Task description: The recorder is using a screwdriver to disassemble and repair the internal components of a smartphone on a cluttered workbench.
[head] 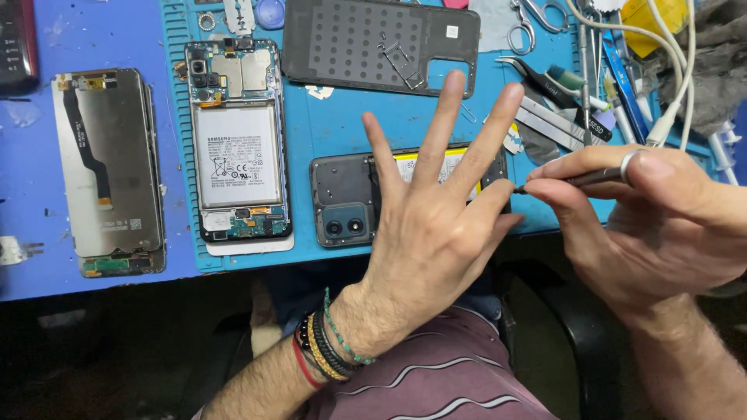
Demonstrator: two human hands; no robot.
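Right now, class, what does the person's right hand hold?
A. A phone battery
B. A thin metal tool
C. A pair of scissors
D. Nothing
B: the right hand pinches a thin metal tool, its tip pointing at the dark phone beneath the spread left hand.

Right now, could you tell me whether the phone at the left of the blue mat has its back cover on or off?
Off. The phone lies open, its white battery and circuit boards exposed; a dark back cover lies apart on the mat.

A dark opened phone (346, 198) is lying face-down mid-frame on the blue mat, cameras up, while a thin metal tool (580, 180) is pointing at its right edge.
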